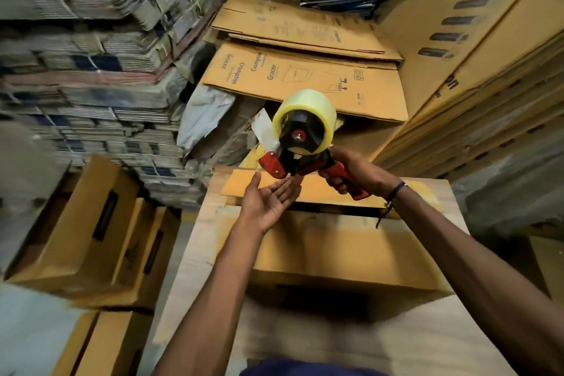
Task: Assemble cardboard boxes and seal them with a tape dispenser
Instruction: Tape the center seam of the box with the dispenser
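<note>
The right hand [351, 172] is gripping the red handle of the tape dispenser [300, 143], with its fingers curled tight around it. The dispenser is being held up in the air above the far end of the cardboard box [329, 250]. A fat roll of clear yellowish tape [308, 107] is sitting on the dispenser's black wheel, and a loose end of tape is sticking out on the left side of the roll.

The left hand [268, 195] is lying open, palm up, with its fingers stretched out toward the red front part of the dispenser. Its fingertips are just beside that red part, but it is hard to tell if they are touching. It is holding nothing.

The box is resting on a pale wooden table [195, 247] right in front of the person. Its far flap is lying a bit apart, so a dark gap is showing across the top.

Flat brown boxes [305, 70] are lying behind the table, with printed words on them. Made-up boxes [88, 229] are sitting on the left, near the table. Tall stacks of tied flat cardboard [85, 70] are filling the left side behind them.
</note>
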The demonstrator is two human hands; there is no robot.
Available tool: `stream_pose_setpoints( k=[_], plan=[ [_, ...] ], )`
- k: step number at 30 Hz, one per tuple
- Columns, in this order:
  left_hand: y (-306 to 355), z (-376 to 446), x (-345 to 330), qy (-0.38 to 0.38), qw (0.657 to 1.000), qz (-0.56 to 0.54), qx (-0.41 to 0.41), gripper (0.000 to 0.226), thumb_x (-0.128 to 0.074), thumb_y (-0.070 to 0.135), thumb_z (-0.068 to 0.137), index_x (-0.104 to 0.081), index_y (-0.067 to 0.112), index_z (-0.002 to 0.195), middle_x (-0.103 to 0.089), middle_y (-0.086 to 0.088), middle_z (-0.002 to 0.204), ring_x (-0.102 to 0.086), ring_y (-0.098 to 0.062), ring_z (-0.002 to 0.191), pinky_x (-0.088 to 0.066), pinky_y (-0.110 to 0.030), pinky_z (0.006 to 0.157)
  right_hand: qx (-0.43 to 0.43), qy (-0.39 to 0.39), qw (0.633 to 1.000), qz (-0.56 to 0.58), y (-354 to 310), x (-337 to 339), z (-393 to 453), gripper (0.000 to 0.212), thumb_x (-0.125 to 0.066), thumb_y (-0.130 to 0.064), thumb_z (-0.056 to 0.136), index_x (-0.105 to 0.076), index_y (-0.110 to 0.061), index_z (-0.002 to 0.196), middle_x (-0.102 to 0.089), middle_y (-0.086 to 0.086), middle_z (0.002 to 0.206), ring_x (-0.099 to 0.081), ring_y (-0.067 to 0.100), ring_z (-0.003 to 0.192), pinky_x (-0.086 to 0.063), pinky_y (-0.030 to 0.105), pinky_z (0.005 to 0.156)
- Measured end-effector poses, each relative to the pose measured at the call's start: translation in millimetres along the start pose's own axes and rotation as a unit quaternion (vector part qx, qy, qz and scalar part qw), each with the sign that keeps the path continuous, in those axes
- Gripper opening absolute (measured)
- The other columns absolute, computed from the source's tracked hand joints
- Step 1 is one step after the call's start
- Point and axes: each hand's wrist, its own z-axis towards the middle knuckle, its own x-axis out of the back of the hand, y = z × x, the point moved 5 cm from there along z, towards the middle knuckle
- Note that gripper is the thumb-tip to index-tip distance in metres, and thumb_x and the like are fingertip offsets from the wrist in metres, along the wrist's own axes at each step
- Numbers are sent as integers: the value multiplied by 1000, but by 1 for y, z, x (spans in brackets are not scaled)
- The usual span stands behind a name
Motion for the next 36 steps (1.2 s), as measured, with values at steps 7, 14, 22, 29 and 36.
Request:
stream_pose_setpoints(
  k=[7,14,22,29,36],
  plan=[
    [100,-13,45,121,967,210,-80,30,-36,-3,107,-62,2,95,-67,-11,72,-66,-14,53,-56,-22,48,-27,-28,999,-35,-24,-64,40,58,-24,-55,109,-58,-11,92,-48,-1,67,-41,10,51,-35,17,41],
    [155,-17,73,137,851,450,-233,34,-55,-22,86,-69,5,69,-68,-7,64,-65,-24,64,-60,-33,59,-26,-65,996,-51,-15,-94,73,62,-35,-67,99,-58,-9,97,-48,0,68,-40,13,55,-32,20,43],
    [160,-32,84,163,774,518,-326,19,-70,-6,90,-64,9,80,-66,2,63,-66,2,51,-53,-14,50,45,-143,988,-23,7,-100,76,44,-73,-45,93,-56,-6,85,-44,10,68,-43,18,55,-42,20,51],
    [176,-29,116,195,796,488,-301,17,-74,14,96,-64,8,83,-74,-10,67,-74,-23,60,-64,-52,67,79,-13,965,-250,22,-71,67,41,-96,-31,74,-69,-3,87,-67,15,82,-64,33,76,-53,47,65],
    [170,-40,103,173,763,531,-326,17,-74,17,96,-64,12,83,-75,-6,73,-75,-15,63,-65,-41,63,73,35,959,-270,42,-62,65,38,-101,-26,63,-75,-24,90,-77,-10,93,-73,12,89,-59,31,73]
  ],
)
